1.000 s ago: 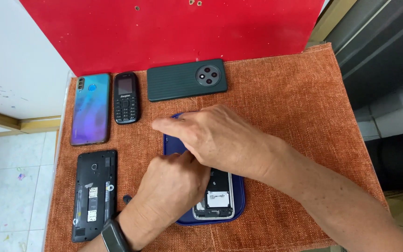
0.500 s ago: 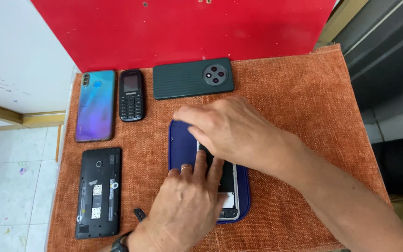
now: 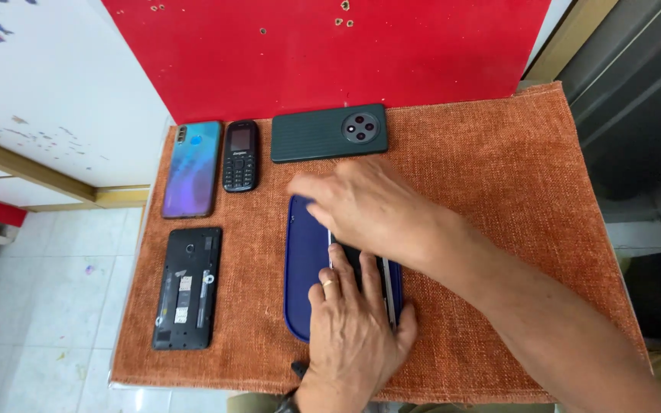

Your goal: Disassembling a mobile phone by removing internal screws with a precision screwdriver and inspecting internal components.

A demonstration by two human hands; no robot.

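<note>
Fingers (image 3: 329, 287) of the left hand (image 3: 353, 336) held close together, lying flat on a phone (image 3: 370, 269) seated in a dark blue case (image 3: 306, 264), a ring on one of them. Fingers (image 3: 311, 187) of the right hand (image 3: 369, 210) stretched out and near together, pressing the upper end of the same case. Case lengthwise at the middle of an orange woven mat (image 3: 499, 199) covering the surface. Farther up, a dark green phone (image 3: 329, 133); to its left a small black keypad phone (image 3: 240, 155) and a blue-violet phone (image 3: 192, 169); below these an opened black phone (image 3: 187, 288). Behind the mat, a red wall panel (image 3: 330, 46).
</note>
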